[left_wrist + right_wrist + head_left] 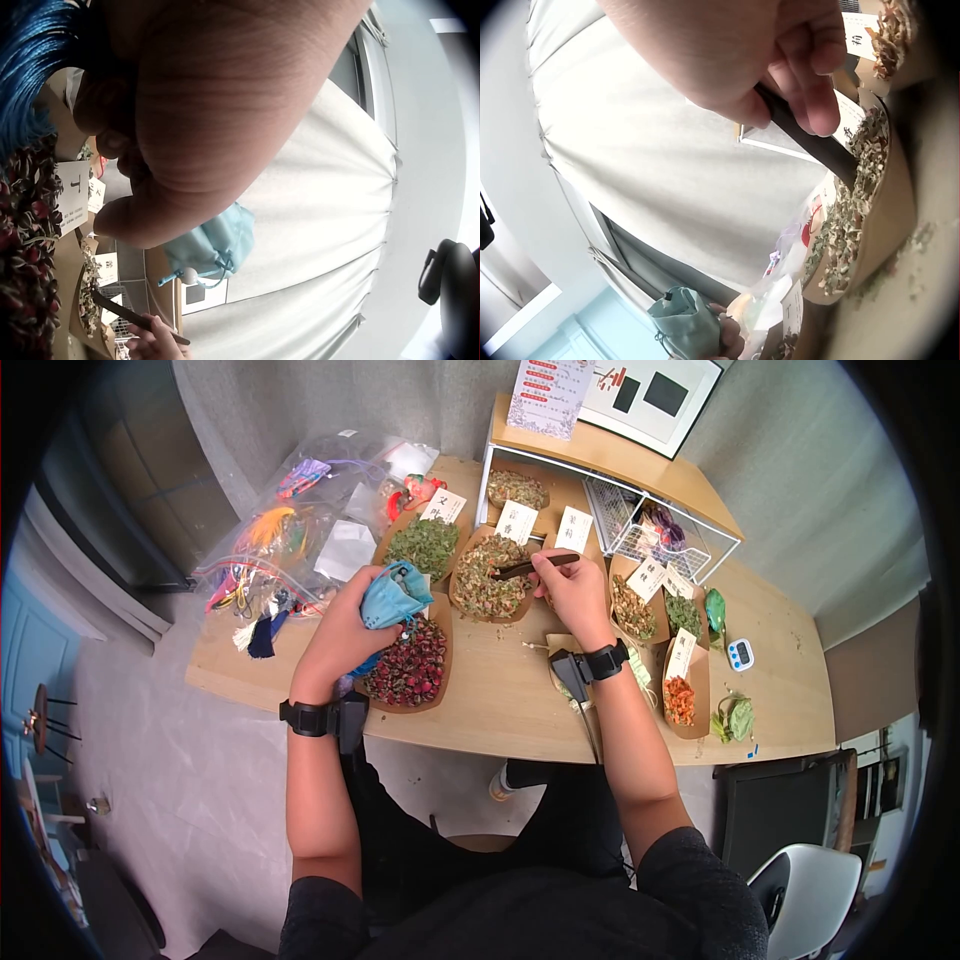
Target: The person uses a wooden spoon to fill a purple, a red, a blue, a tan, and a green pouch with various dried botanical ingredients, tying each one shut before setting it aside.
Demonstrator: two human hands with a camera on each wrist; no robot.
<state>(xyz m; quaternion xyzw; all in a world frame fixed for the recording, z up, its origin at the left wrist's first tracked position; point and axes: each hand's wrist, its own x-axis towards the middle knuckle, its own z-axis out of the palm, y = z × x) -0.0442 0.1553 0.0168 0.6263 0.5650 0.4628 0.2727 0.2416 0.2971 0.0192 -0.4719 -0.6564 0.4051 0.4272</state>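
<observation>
My left hand (345, 625) grips a light blue drawstring pouch (396, 597) above a paper tray of dried rosebuds (410, 665). A white bead (190, 276) shows on the pouch's cord, and a blue tassel (30, 67) hangs by the same hand. Between thumb and fingers, my right hand (577, 595) pinches a dark slim-handled utensil (810, 139). Its far end is hidden in the pale dried herbs (862, 202) of the middle paper tray. Just left of that tray stands another with green leaves (422, 547).
Clear plastic bags (290, 530) with tassels and cords lie at the left. On the right are trays of orange pieces (679, 701) and other herbs, a small timer (740, 654) and a green pouch (740, 718). A wooden shelf (600, 450) with wire baskets stands behind.
</observation>
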